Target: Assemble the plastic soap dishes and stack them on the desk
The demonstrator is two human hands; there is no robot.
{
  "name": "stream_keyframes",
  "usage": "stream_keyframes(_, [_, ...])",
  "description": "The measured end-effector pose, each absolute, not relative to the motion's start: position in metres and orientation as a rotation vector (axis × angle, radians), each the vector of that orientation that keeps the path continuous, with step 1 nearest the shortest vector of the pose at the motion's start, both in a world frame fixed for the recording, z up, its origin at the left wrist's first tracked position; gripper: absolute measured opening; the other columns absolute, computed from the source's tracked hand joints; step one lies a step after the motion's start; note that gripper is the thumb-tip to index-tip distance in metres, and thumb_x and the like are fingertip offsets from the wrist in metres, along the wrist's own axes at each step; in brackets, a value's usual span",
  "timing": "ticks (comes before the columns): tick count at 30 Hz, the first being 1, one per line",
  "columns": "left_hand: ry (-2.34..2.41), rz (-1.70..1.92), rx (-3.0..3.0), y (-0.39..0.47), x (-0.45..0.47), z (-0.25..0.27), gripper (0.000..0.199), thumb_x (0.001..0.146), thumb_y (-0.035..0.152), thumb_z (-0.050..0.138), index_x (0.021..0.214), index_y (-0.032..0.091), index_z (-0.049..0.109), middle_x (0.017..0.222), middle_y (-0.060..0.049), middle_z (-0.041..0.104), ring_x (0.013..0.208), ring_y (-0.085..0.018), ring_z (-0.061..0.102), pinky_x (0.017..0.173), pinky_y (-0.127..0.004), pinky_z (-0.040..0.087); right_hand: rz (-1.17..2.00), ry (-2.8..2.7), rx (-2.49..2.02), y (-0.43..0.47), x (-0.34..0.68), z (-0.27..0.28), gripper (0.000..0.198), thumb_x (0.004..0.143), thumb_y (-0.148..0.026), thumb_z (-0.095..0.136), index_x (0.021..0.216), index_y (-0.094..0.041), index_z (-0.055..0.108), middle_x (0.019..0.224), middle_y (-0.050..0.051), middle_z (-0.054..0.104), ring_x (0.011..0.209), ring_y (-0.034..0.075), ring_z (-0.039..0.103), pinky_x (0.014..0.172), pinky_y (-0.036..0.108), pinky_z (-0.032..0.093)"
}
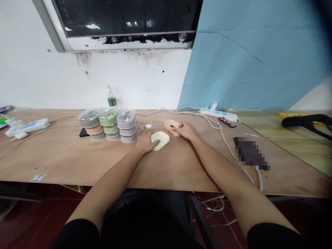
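Stacked boxes (127, 126) stand just beside your left hand (145, 140); a wide wrist swing could topple them. That hand lies spread, ungripping, its thumb over the cream piece (162, 140) on the table (166, 173): uneven pressure might skid it. Behind right, the beige piece (169, 124) could slip if your right hand (186, 130), pinching its end, loosens.

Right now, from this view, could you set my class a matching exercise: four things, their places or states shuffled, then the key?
1. bottle
2. cream piece
3. peach piece
4. blue sheet

A. held in the right hand
B. right of the window
C. behind the stacked boxes
D. touched by the left hand

Pairs: 1-C, 2-D, 3-A, 4-B
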State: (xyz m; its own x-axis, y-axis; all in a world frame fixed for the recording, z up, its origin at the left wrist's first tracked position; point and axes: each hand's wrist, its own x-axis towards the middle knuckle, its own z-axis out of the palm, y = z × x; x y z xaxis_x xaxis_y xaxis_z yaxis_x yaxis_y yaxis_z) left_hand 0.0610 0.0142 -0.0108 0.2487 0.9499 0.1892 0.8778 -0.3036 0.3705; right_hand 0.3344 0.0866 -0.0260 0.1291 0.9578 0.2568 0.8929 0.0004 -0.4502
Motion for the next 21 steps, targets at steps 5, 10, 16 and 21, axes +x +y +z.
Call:
stream_keyframes(5, [1.693,0.668,2.367,0.013,0.058,-0.009,0.08,0.077,0.07,0.053,0.136,0.017,0.042,0.132,-0.018,0.052,0.123,-0.036,0.047,0.1,-0.048,0.035,0.217,-1.773,-1.845,0.077,0.323,-0.023,0.067,0.054,-0.071,0.07,0.096,-0.021,0.058,0.106,0.011,0.063,0.093,0.028,0.059,0.076,0.036,0.047])
stream_keyframes(10, [1.446,0.743,2.298,0.021,0.048,-0.012,0.099,0.07,0.065,0.067,0.146,0.017,0.026,0.141,-0.017,0.045,0.129,-0.036,0.043,0.105,-0.048,0.033,0.507,-1.556,-1.539,0.06,0.317,-0.014,0.065,0.065,-0.061,0.068,0.114,-0.021,0.052,0.12,0.011,0.058,0.106,0.027,0.057,0.087,0.041,0.048])
stream_keyframes(16, [1.13,0.775,2.238,0.034,0.037,-0.02,0.131,0.058,0.065,0.076,0.151,0.018,-0.003,0.156,-0.018,0.016,0.141,-0.036,0.021,0.113,-0.049,0.025,0.958,-1.856,-1.092,0.023,0.305,-0.004,0.08,0.064,-0.048,0.076,0.133,-0.024,0.043,0.131,0.008,0.053,0.117,0.028,0.053,0.096,0.042,0.047])
stream_keyframes(21, [1.042,0.723,2.321,0.033,0.037,-0.023,0.141,0.054,0.062,0.079,0.15,0.016,-0.013,0.157,-0.019,0.002,0.144,-0.035,0.005,0.116,-0.051,0.017,0.875,-2.151,-1.008,0.021,0.29,-0.006,0.066,0.066,-0.052,0.075,0.123,-0.023,0.056,0.136,0.009,0.048,0.125,0.029,0.047,0.105,0.045,0.039])
